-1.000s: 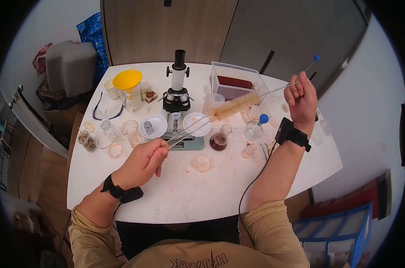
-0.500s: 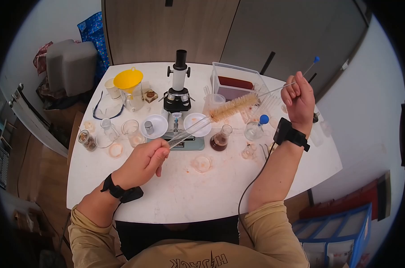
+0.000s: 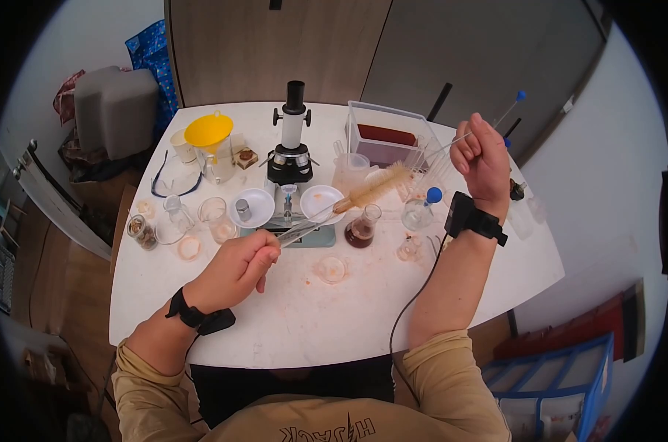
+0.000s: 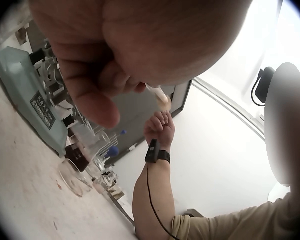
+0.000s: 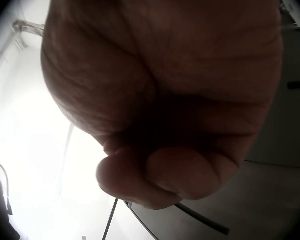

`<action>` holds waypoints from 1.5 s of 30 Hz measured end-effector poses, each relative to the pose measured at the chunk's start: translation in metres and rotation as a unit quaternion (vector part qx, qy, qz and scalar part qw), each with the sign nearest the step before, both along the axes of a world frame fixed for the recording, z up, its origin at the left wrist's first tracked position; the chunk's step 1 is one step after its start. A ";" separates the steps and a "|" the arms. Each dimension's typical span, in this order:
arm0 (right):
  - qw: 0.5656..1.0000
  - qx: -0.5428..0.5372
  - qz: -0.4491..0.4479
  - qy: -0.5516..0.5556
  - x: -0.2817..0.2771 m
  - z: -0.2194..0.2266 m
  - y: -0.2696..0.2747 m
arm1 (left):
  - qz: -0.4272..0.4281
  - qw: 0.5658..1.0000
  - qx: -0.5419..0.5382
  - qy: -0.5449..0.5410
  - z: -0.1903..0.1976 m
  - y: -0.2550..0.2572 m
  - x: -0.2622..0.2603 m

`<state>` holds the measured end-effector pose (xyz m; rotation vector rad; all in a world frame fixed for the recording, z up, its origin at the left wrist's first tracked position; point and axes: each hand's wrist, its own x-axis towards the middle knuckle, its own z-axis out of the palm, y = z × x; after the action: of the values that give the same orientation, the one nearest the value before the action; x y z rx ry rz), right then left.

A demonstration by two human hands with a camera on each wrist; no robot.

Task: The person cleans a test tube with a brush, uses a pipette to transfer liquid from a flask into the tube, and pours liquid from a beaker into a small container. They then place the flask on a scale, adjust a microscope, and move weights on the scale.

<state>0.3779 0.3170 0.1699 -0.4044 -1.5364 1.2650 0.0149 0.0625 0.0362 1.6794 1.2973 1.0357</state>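
1. The right hand point(image 3: 487, 163) has moved nearer the left hand point(image 3: 239, 269), fingers curled round the brush point(image 3: 374, 188).
2. The brush now reaches the glass tube point(image 3: 304, 230) over the table point(image 3: 289, 324); it looks light and springy, best taken by its stem.
3. The left hand grips the tube's near end; rigid, likely slippery and fragile, it wants gentle fingers.
4. The right wrist view shows the twisted wire point(image 5: 110, 220); the head view doesn't resolve its twist.

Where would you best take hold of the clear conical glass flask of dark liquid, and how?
Probably by the narrow neck of the flask, the grip closing round it from the person's near side. It stands upright, its neck slimmer than the wide base holding the liquid, while the tan-bristled brush hovers by its far side.
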 end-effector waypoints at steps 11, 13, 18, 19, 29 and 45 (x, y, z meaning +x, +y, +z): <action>0.997 0.016 0.029 -0.066 -0.032 0.001 -0.016 | 0.005 1.000 0.005 -0.014 -0.003 0.001 0.000; 0.995 0.011 0.049 -0.087 -0.037 0.000 -0.019 | 0.006 1.000 0.006 -0.015 -0.004 0.002 0.000; 0.990 0.022 0.059 -0.126 -0.045 0.001 -0.024 | 0.002 1.000 0.011 -0.013 -0.005 0.002 -0.002; 0.988 0.025 0.062 -0.138 -0.045 0.001 -0.025 | 0.001 1.000 0.013 -0.017 -0.007 0.002 -0.002; 0.975 0.036 0.098 -0.197 -0.054 0.000 -0.035 | -0.005 1.000 0.009 -0.020 -0.006 0.000 0.000; 0.959 0.052 0.124 -0.249 -0.079 0.000 -0.050 | -0.002 0.999 0.012 -0.046 -0.009 0.000 0.001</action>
<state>0.2990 0.2670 0.1696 -0.4985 -2.1254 1.3283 0.0157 0.0625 0.0272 1.6316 1.2275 1.1170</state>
